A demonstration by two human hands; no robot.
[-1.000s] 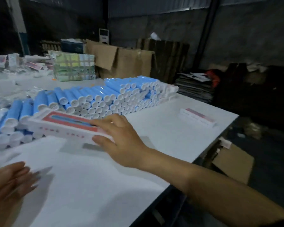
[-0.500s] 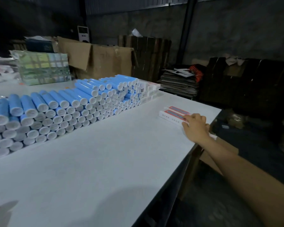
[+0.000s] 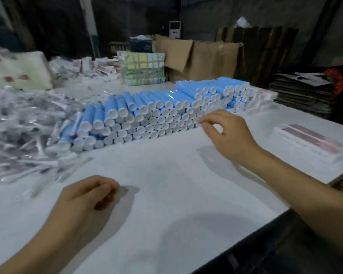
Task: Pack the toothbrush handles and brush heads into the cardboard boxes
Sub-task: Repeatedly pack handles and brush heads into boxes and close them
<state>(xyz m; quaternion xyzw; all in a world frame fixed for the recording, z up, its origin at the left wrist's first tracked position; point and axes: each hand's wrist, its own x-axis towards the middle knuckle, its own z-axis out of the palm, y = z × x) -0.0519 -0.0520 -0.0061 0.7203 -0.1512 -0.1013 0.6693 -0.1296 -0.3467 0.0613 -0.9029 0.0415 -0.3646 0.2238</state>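
The left hand (image 3: 83,196) rests on the white worktop (image 3: 166,194) near its near edge, fingers curled loosely inward with nothing visible in them. The right hand (image 3: 228,133) hovers over the middle of the worktop, just in front of the stacked blue toothbrush handles (image 3: 166,111); its fingers are relaxed and half bent, thumb and forefinger apart, and it holds nothing.

The handles lie in a long stack of several layers running from the left part of the worktop toward the far right corner, white caps facing the near edge. To their left, along the left edge, sits a heap of brush heads in clear wrappers (image 3: 24,131), too blurred to tell apart. Two flat white boxes with red panels (image 3: 309,141) lie side by side close to the right edge, well apart from both hands. More white boxes (image 3: 263,97) sit at the far right end of the handle stack.

Half a second earlier the right hand lay on the boxes at the right edge; it has since let go and moved back toward the middle, leaving them there. The left hand, out of sight then, is now in view. A second ago the right hand was carrying one such box in front of the handles.
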